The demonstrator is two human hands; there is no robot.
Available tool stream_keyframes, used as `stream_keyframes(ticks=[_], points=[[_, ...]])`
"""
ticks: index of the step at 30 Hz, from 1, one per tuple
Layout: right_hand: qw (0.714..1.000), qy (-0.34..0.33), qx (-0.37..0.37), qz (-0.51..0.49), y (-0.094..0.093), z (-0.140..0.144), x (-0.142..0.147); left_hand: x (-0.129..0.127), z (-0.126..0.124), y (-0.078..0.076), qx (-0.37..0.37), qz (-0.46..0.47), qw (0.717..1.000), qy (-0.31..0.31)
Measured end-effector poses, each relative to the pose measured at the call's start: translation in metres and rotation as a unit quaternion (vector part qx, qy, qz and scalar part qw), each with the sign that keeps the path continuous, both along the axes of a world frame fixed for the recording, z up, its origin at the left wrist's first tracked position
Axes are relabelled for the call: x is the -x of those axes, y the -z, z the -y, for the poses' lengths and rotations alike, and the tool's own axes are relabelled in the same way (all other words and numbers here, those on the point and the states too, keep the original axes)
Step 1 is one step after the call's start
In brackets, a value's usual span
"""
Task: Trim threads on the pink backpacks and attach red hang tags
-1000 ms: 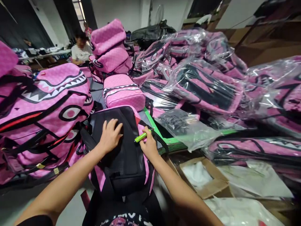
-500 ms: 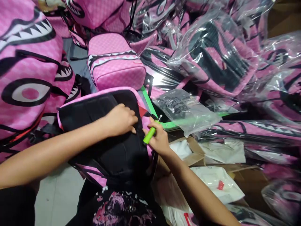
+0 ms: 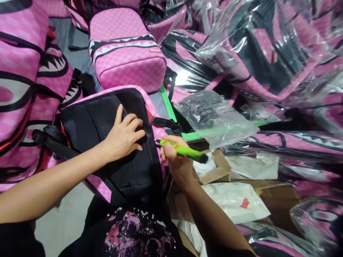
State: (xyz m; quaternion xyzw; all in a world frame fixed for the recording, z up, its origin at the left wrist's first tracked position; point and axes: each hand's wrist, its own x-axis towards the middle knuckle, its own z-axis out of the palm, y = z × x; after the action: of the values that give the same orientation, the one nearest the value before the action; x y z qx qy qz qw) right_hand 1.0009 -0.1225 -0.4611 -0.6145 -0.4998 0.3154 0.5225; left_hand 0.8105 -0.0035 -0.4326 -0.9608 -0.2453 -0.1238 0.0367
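The right hand [image 3: 175, 160] is clenching a green pen-shaped tool [image 3: 183, 150], fingers wrapped round its middle, wrist bent up from a forearm rising out of the lower right. The tool is lying nearly level, its long axis running left to right: the pale end is pointing left at the pink side edge of a backpack [image 3: 107, 121], the dark tip pointing right over an open cardboard box [image 3: 214, 173]. The left hand [image 3: 124, 135] is pressing flat, fingers spread and holding nothing, on the backpack's black back panel, which is lying face-down before the person among pink shark-mouth bags [image 3: 125, 53] and plastic-wrapped ones [image 3: 257, 60].
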Motion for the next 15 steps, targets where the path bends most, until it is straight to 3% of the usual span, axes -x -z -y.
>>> stream_keyframes(ticks=[3,6,10,15], points=[[0.998,0.014,0.034,-0.055,0.001,-0.016,0.017,0.004,0.006,0.009,0.004,0.031,0.999,0.019],[0.999,0.021,-0.006,0.028,0.005,-0.024,0.023,0.009,0.008,0.017,-0.003,0.068,0.997,0.037],[0.988,-0.026,-0.040,0.147,0.013,-0.022,0.022,0.012,0.008,0.026,-0.021,0.093,0.995,0.036],[0.977,0.017,-0.082,0.196,0.025,-0.022,0.023,0.012,0.008,0.029,-0.030,0.101,0.994,0.037]])
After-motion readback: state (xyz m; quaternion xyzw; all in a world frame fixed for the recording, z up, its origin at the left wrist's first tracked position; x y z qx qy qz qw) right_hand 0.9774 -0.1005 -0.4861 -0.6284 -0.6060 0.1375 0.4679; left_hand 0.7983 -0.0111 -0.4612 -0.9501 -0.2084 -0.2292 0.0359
